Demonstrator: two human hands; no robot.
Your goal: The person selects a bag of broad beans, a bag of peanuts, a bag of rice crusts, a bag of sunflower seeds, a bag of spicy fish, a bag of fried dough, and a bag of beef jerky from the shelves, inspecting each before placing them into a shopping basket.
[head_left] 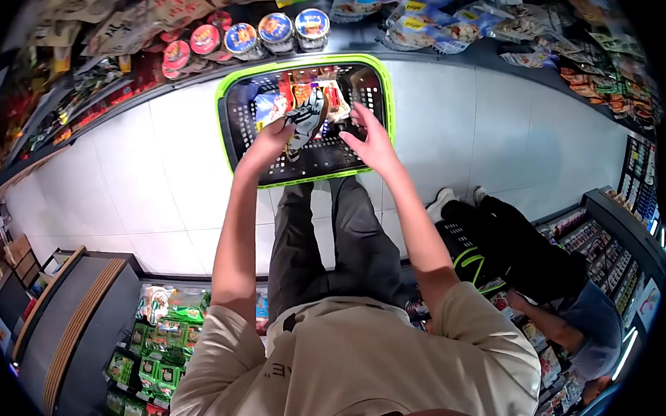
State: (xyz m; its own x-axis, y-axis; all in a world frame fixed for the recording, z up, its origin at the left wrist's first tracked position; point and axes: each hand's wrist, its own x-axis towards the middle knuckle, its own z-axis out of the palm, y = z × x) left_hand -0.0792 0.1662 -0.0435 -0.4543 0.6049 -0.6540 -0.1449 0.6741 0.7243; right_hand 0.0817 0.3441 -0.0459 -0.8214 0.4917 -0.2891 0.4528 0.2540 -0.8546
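Note:
A black shopping basket with a bright green rim (388, 92) is in front of my legs, below the shelf. My left hand (269, 142) is closed on a silver-and-black snack packet (308, 121), which it holds tilted over the basket's inside. Above the basket's right side, my right hand (372, 140) is empty, with thumb and fingers apart. Beneath the packet lie red and orange packages (302, 89), a white-and-red package (335, 99) and a blue-and-white packet (269, 108). The packet and my hands hide part of the contents.
Round tubs with printed lids (275, 30) line the shelf edge ahead, beside many bagged snacks (432, 22). Green packages (170, 333) fill racks behind me on the left. Another person (580, 323) stands at the right, near a second dark basket (459, 243). The floor (449, 119) is pale tile.

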